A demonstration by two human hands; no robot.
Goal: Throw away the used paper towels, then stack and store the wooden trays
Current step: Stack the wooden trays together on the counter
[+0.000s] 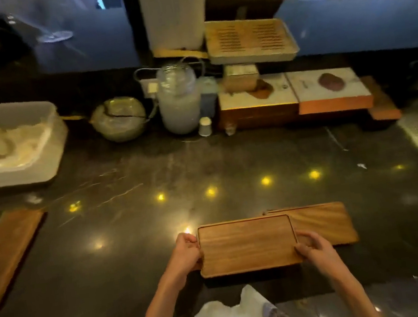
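Observation:
A wooden tray [247,244] with a raised rim sits near the front edge of the dark counter [157,219]. My left hand [186,253] grips its left end and my right hand [313,247] grips its right end. This tray lies partly over a second wooden tray [327,222], which sticks out to the right and behind it. A third wooden tray [7,256] lies alone at the far left of the counter, slanted. No paper towel shows on the counter.
At the back stand a white tub [41,155] of pale contents, a round glass pot [120,119], a tall clear jar [179,100], a small white cup [204,126] and stacked wooden boxes [294,103]. A slatted tea tray [250,39] sits above them.

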